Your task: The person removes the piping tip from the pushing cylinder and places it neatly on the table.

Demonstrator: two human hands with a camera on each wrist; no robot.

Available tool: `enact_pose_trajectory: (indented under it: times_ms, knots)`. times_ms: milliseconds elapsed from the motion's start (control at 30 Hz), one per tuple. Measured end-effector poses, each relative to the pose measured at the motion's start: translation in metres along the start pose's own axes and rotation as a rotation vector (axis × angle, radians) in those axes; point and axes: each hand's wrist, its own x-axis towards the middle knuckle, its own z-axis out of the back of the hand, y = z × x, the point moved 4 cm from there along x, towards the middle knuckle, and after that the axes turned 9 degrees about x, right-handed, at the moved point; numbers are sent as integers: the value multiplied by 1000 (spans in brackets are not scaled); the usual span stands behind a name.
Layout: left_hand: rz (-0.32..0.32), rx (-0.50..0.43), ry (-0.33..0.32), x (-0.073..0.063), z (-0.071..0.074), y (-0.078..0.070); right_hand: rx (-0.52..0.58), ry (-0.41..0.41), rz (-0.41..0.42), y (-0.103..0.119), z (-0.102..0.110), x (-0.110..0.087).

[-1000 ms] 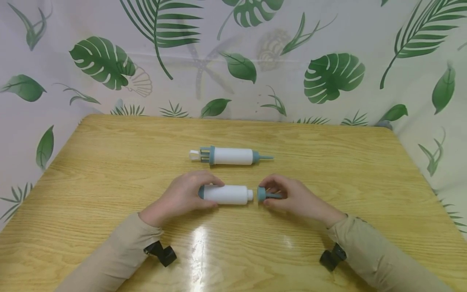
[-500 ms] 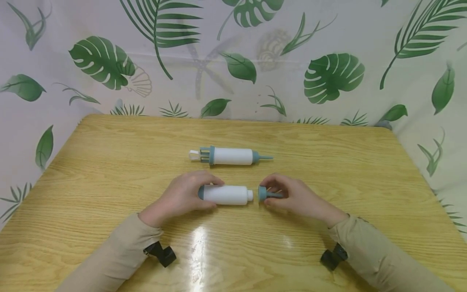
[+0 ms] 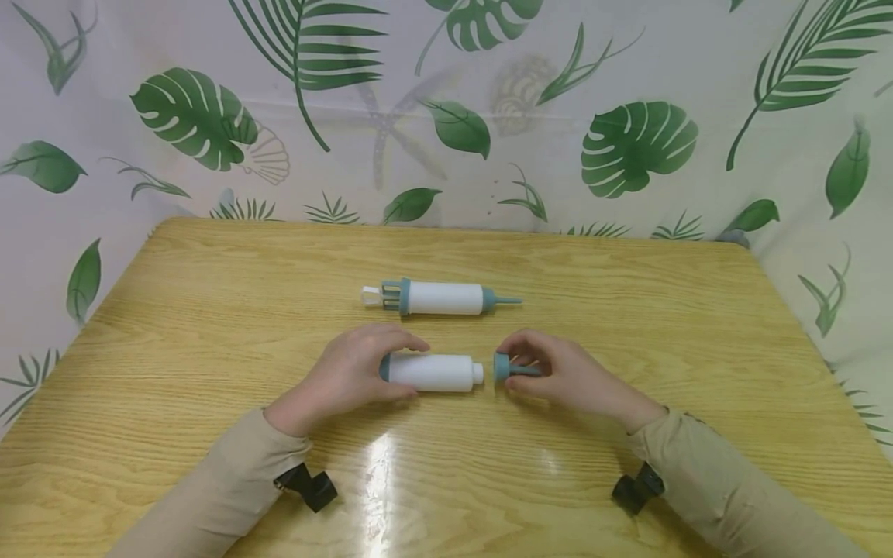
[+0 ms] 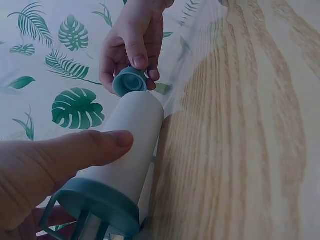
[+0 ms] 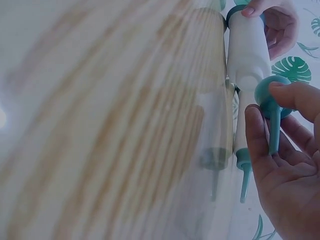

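Note:
In the head view, my left hand is round the teal-collared end of a white syringe barrel. Its thumb lies along the barrel in the left wrist view, while most of the other fingers are hidden behind. A narrow white neck points right from the barrel, bare of any cap. My right hand pinches a teal nozzle cap, its wide mouth facing that neck across a small gap. The cap's thin spout points back into the right palm.
A second, assembled white-and-teal syringe lies farther back on the wood-grain table, its spout to the right and a white handle to the left. Behind the table hangs a leaf-patterned cloth.

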Motion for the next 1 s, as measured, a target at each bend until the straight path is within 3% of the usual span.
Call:
enact_pose_trajectory:
  times_ms: [600, 1000]
  knots:
    - [-59, 53, -140, 2, 7, -10, -16, -45, 50, 13, 0, 0]
    - [-145, -17, -258, 8, 11, -24, -3, -21, 99, 28, -9, 4]
